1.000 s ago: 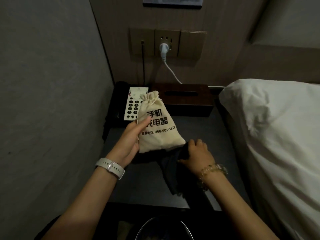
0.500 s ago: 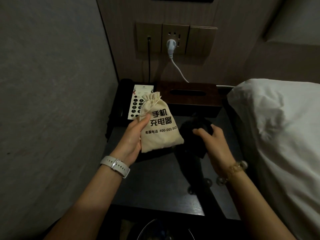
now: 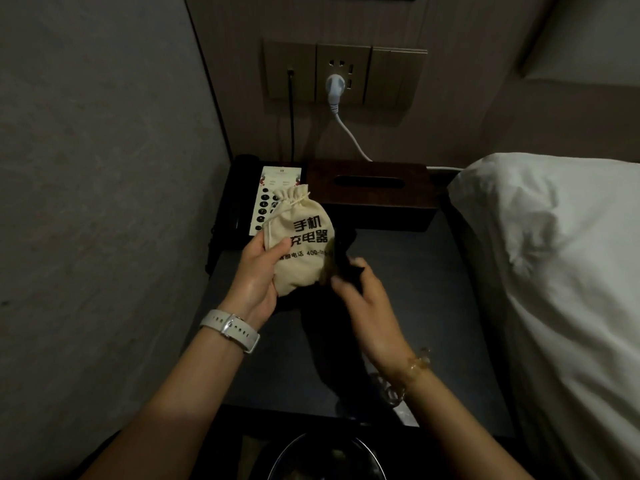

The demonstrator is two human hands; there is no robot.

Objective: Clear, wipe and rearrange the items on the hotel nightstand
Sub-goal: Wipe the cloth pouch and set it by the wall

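The left hand (image 3: 258, 271) is gripping the cream pouch (image 3: 300, 247) upright above the nightstand (image 3: 415, 289), neck pointing far, while the right hand (image 3: 363, 299), just right of it, is clutching a dark cloth (image 3: 341, 261) against the pouch's right edge.

Dim, soft, slight motion blur

A white plug (image 3: 335, 87) sits in the wall socket (image 3: 343, 73); white bedding (image 3: 554, 271) lies right.
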